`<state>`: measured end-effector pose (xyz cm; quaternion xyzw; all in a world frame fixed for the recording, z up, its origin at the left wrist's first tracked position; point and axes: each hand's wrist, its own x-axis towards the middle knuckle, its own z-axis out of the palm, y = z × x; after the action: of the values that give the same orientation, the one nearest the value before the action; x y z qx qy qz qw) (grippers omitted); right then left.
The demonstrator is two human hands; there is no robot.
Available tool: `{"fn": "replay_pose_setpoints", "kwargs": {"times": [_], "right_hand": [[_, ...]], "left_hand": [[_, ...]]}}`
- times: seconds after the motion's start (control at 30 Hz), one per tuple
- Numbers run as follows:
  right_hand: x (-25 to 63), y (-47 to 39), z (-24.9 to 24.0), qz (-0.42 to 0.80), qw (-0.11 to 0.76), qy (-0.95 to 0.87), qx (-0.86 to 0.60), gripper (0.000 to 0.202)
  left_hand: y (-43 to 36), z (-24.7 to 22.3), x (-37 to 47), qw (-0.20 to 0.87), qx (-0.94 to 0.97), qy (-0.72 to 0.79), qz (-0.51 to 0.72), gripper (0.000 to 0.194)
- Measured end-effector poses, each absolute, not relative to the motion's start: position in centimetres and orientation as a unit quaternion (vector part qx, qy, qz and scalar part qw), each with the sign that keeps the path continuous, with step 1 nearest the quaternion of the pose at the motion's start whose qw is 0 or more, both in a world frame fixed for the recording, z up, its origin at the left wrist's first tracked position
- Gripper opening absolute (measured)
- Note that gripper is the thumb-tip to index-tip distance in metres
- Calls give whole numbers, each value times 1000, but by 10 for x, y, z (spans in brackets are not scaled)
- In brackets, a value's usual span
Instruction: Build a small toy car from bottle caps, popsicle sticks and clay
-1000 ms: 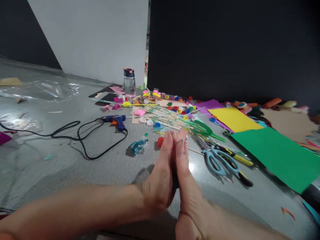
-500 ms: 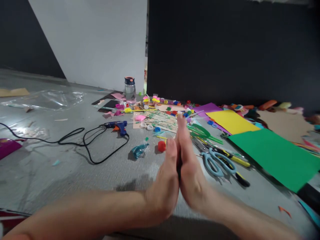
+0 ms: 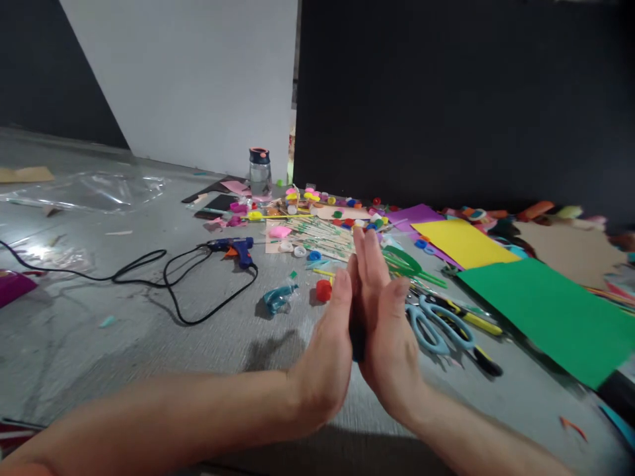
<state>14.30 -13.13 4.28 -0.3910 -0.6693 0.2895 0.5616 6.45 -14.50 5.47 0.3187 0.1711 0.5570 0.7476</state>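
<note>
My left hand [image 3: 327,354] and my right hand [image 3: 384,330] stand palm to palm above the front middle of the table, fingers straight and pointing forward. Between the palms shows a small dark piece [image 3: 358,340], mostly hidden by both hands. Just beyond my left fingertips lies a red cap [image 3: 324,291], with a crumpled blue-green wrapper [image 3: 278,299] to its left. Light-blue-handled scissors [image 3: 430,329] lie to the right of my right hand, beside a yellow-and-black-handled tool [image 3: 476,322].
A blue glue gun [image 3: 239,250] with a looping black cord lies left of centre. Behind are a water bottle [image 3: 260,175], many thin sticks [image 3: 320,237] and small coloured caps. Green [image 3: 550,314] and yellow [image 3: 461,243] sheets lie at the right. Dark and white panels stand behind.
My right hand has shifted slightly right, its thumb now apart from its fingers. A wider gap shows more of the dark piece between the palms. The view has shifted a little.
</note>
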Motion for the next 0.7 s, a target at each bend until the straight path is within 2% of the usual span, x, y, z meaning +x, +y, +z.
{"fn": "replay_pose_setpoints", "kwargs": {"times": [0.17, 0.37, 0.47, 0.63, 0.7], "right_hand": [[141, -137, 45, 202, 543, -703, -413, 64], [133, -143, 40, 185, 562, -713, -377, 65], [134, -143, 40, 221, 584, -690, -367, 73], [144, -132, 50, 371, 584, -607, -391, 85], [148, -129, 55, 367, 602, -598, -380, 85]], "left_hand": [[-148, 55, 67, 712, 374, 185, 565, 55], [-155, 37, 66, 679, 403, 205, 578, 45], [-155, 42, 65, 696, 390, 191, 572, 48], [-146, 70, 62, 788, 297, 137, 521, 69], [-144, 76, 60, 804, 276, 119, 513, 74]]}}
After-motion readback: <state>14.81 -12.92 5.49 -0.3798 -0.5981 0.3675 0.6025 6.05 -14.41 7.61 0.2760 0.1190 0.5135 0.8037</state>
